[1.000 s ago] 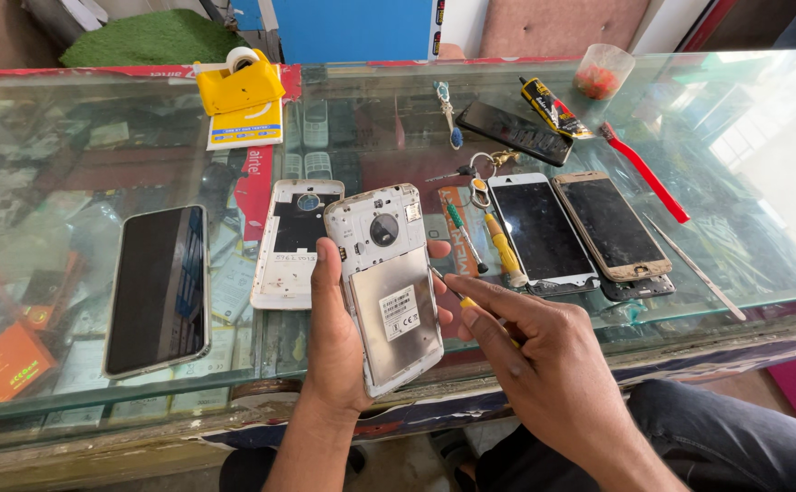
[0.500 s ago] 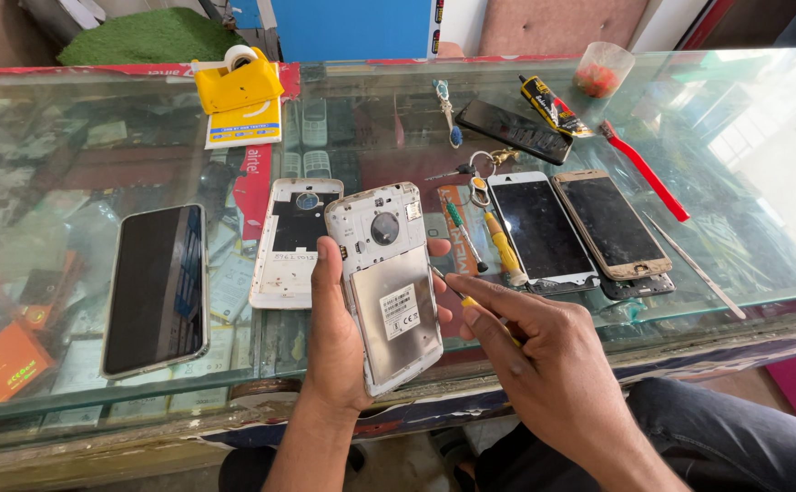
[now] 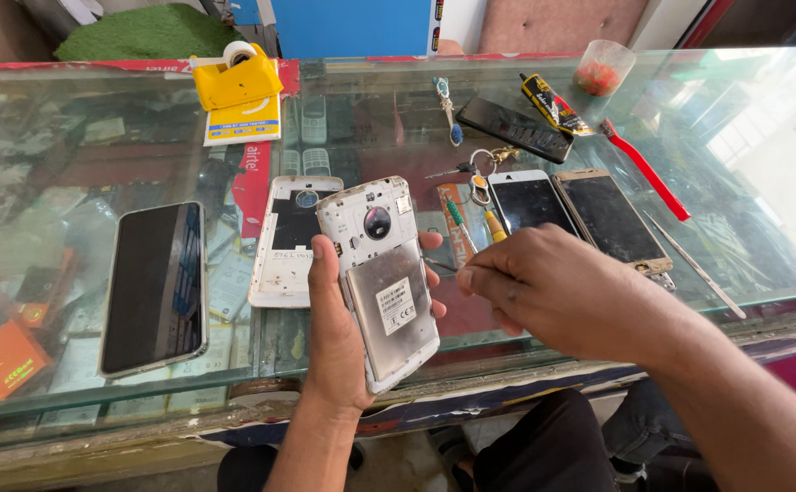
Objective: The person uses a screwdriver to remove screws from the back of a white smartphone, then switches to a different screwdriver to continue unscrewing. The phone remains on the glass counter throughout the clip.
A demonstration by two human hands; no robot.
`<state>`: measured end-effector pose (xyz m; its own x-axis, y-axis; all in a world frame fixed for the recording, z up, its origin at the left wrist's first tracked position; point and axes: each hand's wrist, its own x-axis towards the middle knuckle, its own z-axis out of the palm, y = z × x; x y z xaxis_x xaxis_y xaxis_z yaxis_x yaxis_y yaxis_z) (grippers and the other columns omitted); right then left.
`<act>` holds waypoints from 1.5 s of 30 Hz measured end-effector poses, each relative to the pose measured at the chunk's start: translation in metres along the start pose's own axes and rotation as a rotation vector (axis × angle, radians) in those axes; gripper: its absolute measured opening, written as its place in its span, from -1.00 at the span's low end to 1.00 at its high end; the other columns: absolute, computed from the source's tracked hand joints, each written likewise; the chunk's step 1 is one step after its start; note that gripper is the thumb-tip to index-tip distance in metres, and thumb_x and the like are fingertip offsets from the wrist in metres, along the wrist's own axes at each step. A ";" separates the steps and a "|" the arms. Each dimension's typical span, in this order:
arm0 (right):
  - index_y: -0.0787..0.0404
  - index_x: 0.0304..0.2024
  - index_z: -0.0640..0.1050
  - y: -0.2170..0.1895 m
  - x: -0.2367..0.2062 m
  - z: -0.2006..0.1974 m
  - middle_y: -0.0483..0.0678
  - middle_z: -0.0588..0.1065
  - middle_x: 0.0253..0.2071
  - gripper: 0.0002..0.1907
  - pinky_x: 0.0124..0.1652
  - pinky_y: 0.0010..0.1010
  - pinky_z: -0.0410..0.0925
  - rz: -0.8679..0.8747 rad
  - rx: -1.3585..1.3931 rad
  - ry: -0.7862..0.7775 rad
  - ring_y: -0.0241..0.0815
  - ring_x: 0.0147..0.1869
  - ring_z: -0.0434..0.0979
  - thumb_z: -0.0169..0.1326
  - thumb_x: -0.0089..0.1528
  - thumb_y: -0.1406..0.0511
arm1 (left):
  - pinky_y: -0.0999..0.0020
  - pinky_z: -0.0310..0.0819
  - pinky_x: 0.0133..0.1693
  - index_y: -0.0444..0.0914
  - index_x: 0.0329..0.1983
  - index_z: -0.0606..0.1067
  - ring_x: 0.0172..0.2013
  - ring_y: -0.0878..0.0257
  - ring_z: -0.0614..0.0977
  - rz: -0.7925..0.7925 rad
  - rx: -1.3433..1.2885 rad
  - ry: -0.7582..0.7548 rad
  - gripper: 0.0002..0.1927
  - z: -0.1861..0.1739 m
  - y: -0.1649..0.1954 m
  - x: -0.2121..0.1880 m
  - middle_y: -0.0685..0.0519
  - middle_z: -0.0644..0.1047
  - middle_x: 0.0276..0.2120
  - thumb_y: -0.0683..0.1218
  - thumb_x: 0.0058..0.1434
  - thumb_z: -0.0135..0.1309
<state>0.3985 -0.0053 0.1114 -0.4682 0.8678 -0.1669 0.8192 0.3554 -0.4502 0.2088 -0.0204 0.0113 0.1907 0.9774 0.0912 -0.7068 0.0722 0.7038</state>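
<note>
Glass counter (image 3: 97, 137) holds spare phones, a white back cover (image 3: 284, 241) and a yellow tape dispenser (image 3: 234, 82). Above its front edge, the left hand (image 3: 339, 337) grips an opened phone (image 3: 380, 278), fingers wrapped around its sides. The right hand (image 3: 562, 296) has turned knuckles-up since a second ago, its fingertips pinching a thin tool (image 3: 439, 265) closer to the phone's edge, suggesting prying.

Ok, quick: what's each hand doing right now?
Left hand: closed around the opened phone, back cover off, held upright.
Right hand: fingers pinched on a thin tool beside the phone.
</note>
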 end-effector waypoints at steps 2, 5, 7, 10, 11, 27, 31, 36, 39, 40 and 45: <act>0.21 -0.29 0.70 -0.002 0.003 -0.006 0.03 0.57 -0.53 -0.69 -0.37 -0.18 0.39 -0.060 -0.107 0.086 0.01 -0.45 0.59 0.03 0.32 0.17 | 0.30 0.62 -0.41 -0.28 0.23 0.44 -0.40 0.21 0.65 -0.005 0.024 0.012 -0.08 0.001 0.000 0.001 -0.10 0.61 -0.12 0.54 0.24 -0.27; 0.14 -0.37 0.70 -0.015 0.001 -0.004 0.00 0.54 -0.52 -0.72 -0.31 -0.12 0.36 0.008 -0.401 0.078 0.05 -0.37 0.57 0.06 0.29 0.17 | 0.30 0.62 -0.42 -0.29 0.23 0.45 -0.40 0.23 0.64 -0.010 0.047 0.048 -0.07 0.001 -0.001 0.002 -0.09 0.61 -0.12 0.54 0.22 -0.26; 0.25 -0.26 0.64 -0.024 -0.004 0.003 -0.01 0.52 -0.50 -0.72 -0.36 -0.13 0.35 -0.043 -0.670 0.120 0.01 -0.37 0.57 0.05 0.28 0.17 | 0.29 0.65 -0.40 -0.32 0.22 0.48 -0.40 0.24 0.65 -0.033 0.056 0.044 -0.04 0.000 -0.002 0.002 -0.09 0.59 -0.17 0.56 0.23 -0.27; 0.43 0.05 0.55 -0.030 -0.012 0.021 -0.06 0.51 -0.39 -0.53 -0.49 -0.23 0.40 -0.291 -0.968 0.239 -0.09 -0.38 0.59 0.07 0.22 0.19 | 0.30 0.66 -0.38 -0.36 0.22 0.52 -0.40 0.22 0.67 -0.052 0.062 0.042 0.00 -0.001 -0.002 0.003 -0.09 0.55 -0.27 0.57 0.26 -0.29; 0.39 0.06 0.53 -0.026 -0.011 0.020 -0.09 0.50 -0.36 -0.51 -0.48 -0.25 0.41 -0.318 -0.977 0.233 -0.12 -0.36 0.59 0.09 0.17 0.20 | 0.31 0.64 -0.39 -0.35 0.21 0.52 -0.41 0.22 0.66 -0.036 0.059 0.059 -0.01 0.000 -0.002 0.003 -0.09 0.55 -0.26 0.57 0.27 -0.28; -0.02 0.20 0.57 -0.008 -0.015 -0.010 -0.05 0.68 -0.20 -0.61 -0.18 -0.14 0.45 0.019 -0.343 0.214 -0.05 -0.17 0.67 0.10 0.32 0.16 | 0.23 0.67 -0.37 -0.27 0.24 0.45 -0.33 0.18 0.65 -0.021 -0.046 0.044 -0.13 0.003 0.003 0.006 -0.09 0.62 -0.06 0.51 0.28 -0.29; 0.10 0.02 0.67 0.000 -0.021 -0.007 -0.04 0.67 -0.13 -0.71 -0.22 -0.26 0.49 -0.113 -0.059 0.461 -0.13 -0.21 0.70 0.16 0.26 0.23 | 0.22 0.65 -0.36 -0.28 0.24 0.44 -0.31 0.20 0.65 -0.017 -0.067 0.018 -0.13 0.001 0.002 0.005 -0.09 0.62 -0.03 0.50 0.28 -0.28; 0.13 -0.06 0.70 0.003 -0.022 0.002 -0.05 0.69 -0.21 -0.70 -0.29 -0.32 0.52 -0.057 0.066 0.482 -0.18 -0.29 0.65 0.16 0.15 0.33 | 0.25 0.65 -0.37 -0.35 0.20 0.49 -0.37 0.13 0.69 -0.083 -0.030 -0.014 -0.06 -0.002 0.001 0.004 -0.15 0.59 -0.24 0.54 0.31 -0.29; 0.09 0.02 0.71 0.002 -0.020 0.003 -0.10 0.71 -0.18 -0.67 -0.31 -0.34 0.52 -0.046 0.065 0.449 -0.23 -0.30 0.65 0.15 0.20 0.32 | 0.23 0.63 -0.35 -0.28 0.22 0.46 -0.34 0.19 0.65 -0.036 0.002 0.039 -0.11 -0.002 0.001 0.003 -0.07 0.64 -0.12 0.51 0.22 -0.25; 0.10 -0.01 0.70 0.001 -0.020 0.003 -0.09 0.70 -0.20 -0.68 -0.30 -0.34 0.51 -0.051 0.049 0.455 -0.23 -0.30 0.67 0.16 0.18 0.33 | 0.23 0.63 -0.36 -0.28 0.20 0.47 -0.37 0.17 0.66 -0.051 0.000 0.039 -0.10 -0.002 0.001 0.003 -0.08 0.63 -0.18 0.52 0.22 -0.25; 0.13 -0.04 0.69 0.000 -0.020 0.003 -0.06 0.69 -0.25 -0.69 -0.30 -0.32 0.51 -0.034 0.027 0.460 -0.22 -0.34 0.71 0.14 0.16 0.35 | 0.24 0.64 -0.38 -0.32 0.17 0.51 -0.41 0.14 0.67 -0.079 -0.007 0.027 -0.06 -0.002 0.001 0.002 -0.11 0.59 -0.31 0.55 0.23 -0.27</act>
<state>0.4066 -0.0233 0.1125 -0.2938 0.9220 0.2521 0.7941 0.3823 -0.4725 0.2067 -0.0175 0.0105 0.2274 0.9737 0.0167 -0.6950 0.1502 0.7031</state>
